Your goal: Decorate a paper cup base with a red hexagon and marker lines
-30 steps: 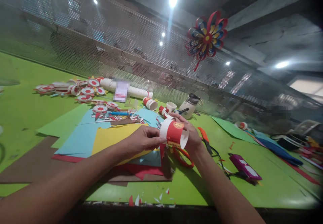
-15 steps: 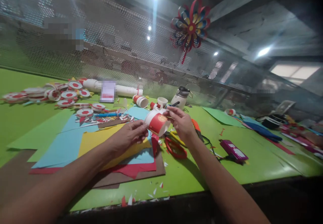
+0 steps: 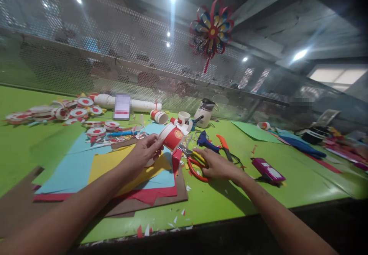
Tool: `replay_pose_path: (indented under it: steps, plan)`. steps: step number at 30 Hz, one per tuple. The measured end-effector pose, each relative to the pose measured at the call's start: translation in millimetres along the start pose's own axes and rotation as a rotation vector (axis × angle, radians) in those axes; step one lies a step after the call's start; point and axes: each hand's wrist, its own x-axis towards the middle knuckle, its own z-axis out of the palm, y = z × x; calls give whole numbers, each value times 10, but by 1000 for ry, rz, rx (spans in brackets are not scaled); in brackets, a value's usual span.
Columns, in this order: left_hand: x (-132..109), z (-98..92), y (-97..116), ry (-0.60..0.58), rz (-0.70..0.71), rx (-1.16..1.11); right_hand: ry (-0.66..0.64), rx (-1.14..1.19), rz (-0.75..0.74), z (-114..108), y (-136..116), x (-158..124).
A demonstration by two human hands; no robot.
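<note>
Head view, the only one: the left hand (image 3: 143, 154) alone pinches a red-and-white paper cup (image 3: 172, 137), tilted, at the right end of the paper pile (image 3: 69, 170). Half a second back the right hand (image 3: 217, 165) was up at the cup; now it has dropped to the scissors (image 3: 188, 152) on the green surface (image 3: 301, 178), fingers against the handles; cannot tell whether they have closed round them. Hands apart. Meaning for the work, my reading: cup steadied one-handed, cutting tool within grasp. Tally: one held cup, one pair of scissors, one blue glue gun (image 3: 206, 143), one orange-handled tool (image 3: 223, 142), one purple device (image 3: 268, 170), one jug (image 3: 203, 116), one hanging paper flower (image 3: 212, 32). Red-and-white discs (image 3: 79, 113) at far left, overlapping, perhaps a dozen; no sure count.
</note>
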Motion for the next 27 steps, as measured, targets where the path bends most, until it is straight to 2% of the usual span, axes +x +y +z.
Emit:
replay_pose_path:
  steps: [3,7,10,13,16,19,21,27]
  plan:
    - [-16,-21,81,66,121,36,-29,-68,22,20,-57,115]
    - [-6,-55,167,158,234,61,41,-107,82,53,-68,226]
    - [14,-74,186,207,282,67,96,-76,96,46,-29,228]
    - [37,-109,179,265,318,73,108,17,38,-21,15,142]
    - [71,-167,156,307,326,61,74,153,-34,-119,23,-12]
    - [113,-224,121,333,308,27,20,469,-68,-199,-36,-155]
    - [138,-247,99,351,296,-5,16,580,-88,-236,-115,-203]
    - [175,-266,91,401,268,-83,-10,502,-196,-297,-386,-73]
